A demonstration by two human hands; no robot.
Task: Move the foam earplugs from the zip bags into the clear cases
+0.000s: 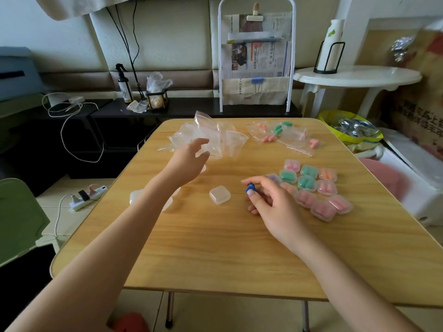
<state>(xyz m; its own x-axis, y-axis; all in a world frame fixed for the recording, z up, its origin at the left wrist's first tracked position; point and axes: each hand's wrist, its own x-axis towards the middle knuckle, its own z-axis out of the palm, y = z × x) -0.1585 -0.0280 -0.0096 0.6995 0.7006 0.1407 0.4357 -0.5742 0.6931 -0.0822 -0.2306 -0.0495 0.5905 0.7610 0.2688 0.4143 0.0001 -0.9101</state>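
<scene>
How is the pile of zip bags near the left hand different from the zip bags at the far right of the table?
The left pile of zip bags looks empty and crumpled; the right zip bags lie flatter and hold orange, green and pink earplugs. The left hand reaches to the left pile; no hand is near the right bags. Both are clear plastic.

Wooden counter (215,248), white rack of newspapers (256,61) behind it, dark spray bottle (124,86) on a black shelf, round white side table (357,76), power strip (87,195) on the floor, green chair (16,219) at left.
</scene>
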